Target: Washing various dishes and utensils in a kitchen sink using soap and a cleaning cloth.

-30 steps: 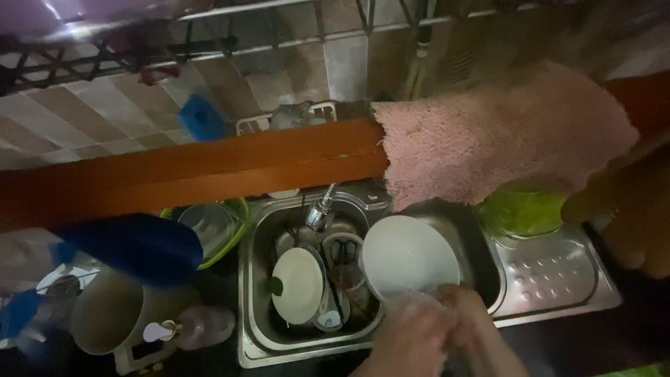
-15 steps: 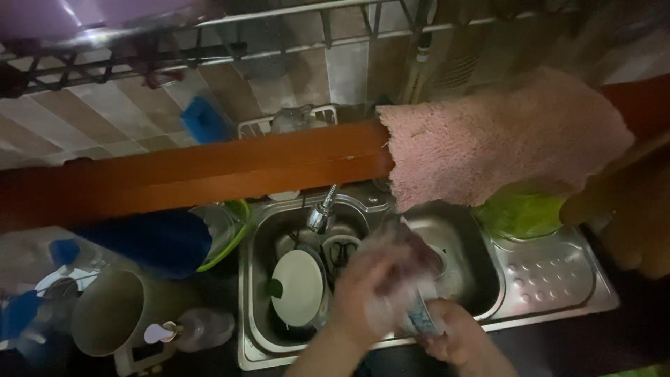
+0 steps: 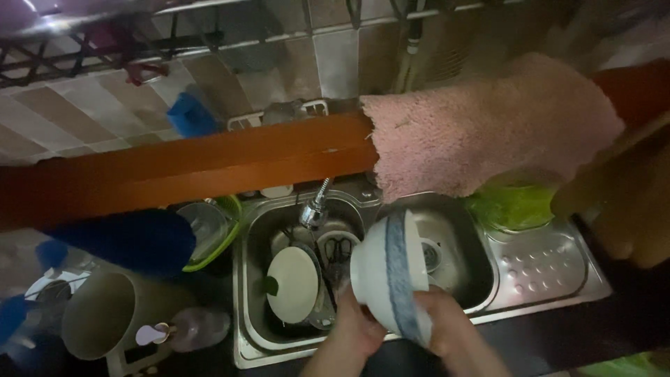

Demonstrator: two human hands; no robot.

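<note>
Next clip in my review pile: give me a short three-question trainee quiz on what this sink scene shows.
1. True or false: both hands grip the white bowl with the blue band.
2. Which basin of the steel sink holds the stacked dishes? A) the one left in the picture B) the one right in the picture
3. What hangs over the wooden bar above the sink?

Key
1. True: the left hand and right hand hold it tilted on its side over the sink's front edge.
2. A
3. A pink towel.
</note>
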